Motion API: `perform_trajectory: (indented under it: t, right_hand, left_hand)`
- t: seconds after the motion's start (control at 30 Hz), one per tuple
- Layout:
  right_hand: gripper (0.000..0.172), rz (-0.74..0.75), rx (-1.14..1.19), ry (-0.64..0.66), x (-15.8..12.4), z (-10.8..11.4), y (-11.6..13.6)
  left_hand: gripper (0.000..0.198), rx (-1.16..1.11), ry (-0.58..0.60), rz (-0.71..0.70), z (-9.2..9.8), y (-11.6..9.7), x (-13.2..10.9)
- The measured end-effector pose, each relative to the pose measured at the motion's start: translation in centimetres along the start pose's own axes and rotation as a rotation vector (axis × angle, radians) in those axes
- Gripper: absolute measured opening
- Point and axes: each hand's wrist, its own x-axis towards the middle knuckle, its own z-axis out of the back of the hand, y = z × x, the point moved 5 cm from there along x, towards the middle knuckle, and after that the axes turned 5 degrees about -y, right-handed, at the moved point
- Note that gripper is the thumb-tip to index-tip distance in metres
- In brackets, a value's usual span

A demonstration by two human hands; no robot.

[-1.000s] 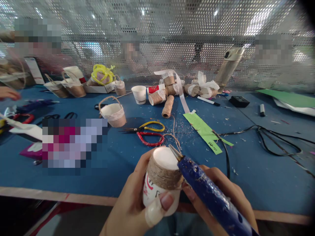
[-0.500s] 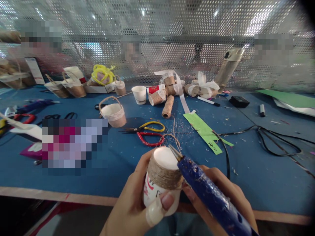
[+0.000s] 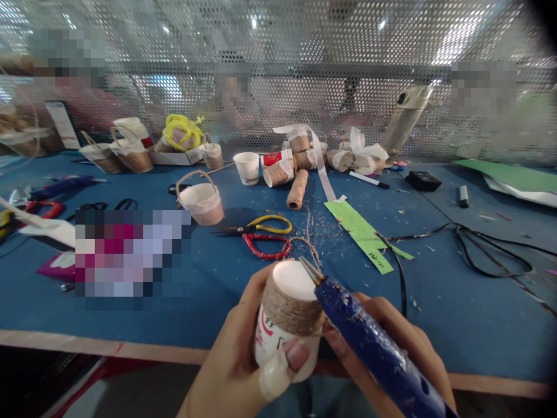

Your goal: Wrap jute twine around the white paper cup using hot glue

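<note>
My left hand (image 3: 243,348) is wrapped round a white paper cup (image 3: 272,348), its bandaged thumb pressed on the side. Brown twine (image 3: 289,307) is wound about the upper part of the cup. In my right hand (image 3: 404,337) is a blue glue gun (image 3: 365,337), its metal nozzle at the cup's right rim; whether it touches I cannot tell. A loose strand of twine (image 3: 308,232) runs from behind the cup towards a twine spool (image 3: 297,190). Scissors (image 3: 267,237) with a yellow and a red handle lie beyond the cup.
A small twine-handled basket (image 3: 202,204) stands left of the scissors. Several cups and twine-wrapped pieces line the back by a perforated metal screen (image 3: 270,35). Green paper strips (image 3: 361,232) and a black cable (image 3: 491,255) lie to the right. People are behind the screen.
Almost nothing differs. The cup and glue gun stay in the same pose in my hands, with only a very slight shift of the view.
</note>
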Motion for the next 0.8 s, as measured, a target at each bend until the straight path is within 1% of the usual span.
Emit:
perform_trajectory:
  t: [0.07,0.13,0.27,0.4,0.47,0.6,0.8]
  right_hand:
    - [0.01,-0.012,-0.003,-0.005,-0.03,0.05,-0.14]
    - [0.004,0.008,-0.004,-0.01,-0.02,0.09,-0.11]
    - [0.011,0.05,-0.016,-0.019,0.05,0.12,0.06]
    - [0.012,0.051,0.012,0.003,0.03,-0.02,0.07]
    - [0.012,0.051,0.013,-0.007,0.03,-0.01,0.03]
    - [0.014,0.072,-0.021,-0.036,0.11,0.11,0.11]
    - [0.017,0.118,-0.053,-0.019,0.25,0.15,0.65]
  left_hand:
    - [0.05,0.03,0.0,-0.011,0.07,0.06,0.02]
    - [0.049,0.077,-0.012,-0.026,0.23,0.07,0.0]
    - [0.049,0.114,-0.024,-0.018,0.49,0.21,-0.11]
    - [0.051,0.14,-0.043,0.0,0.69,0.4,-0.34]
    - [0.053,0.148,-0.044,0.009,0.71,0.48,-0.45]
    - [0.051,0.153,-0.044,0.013,0.68,0.5,-0.35]
    - [0.054,0.153,-0.035,0.002,0.54,0.29,-0.26]
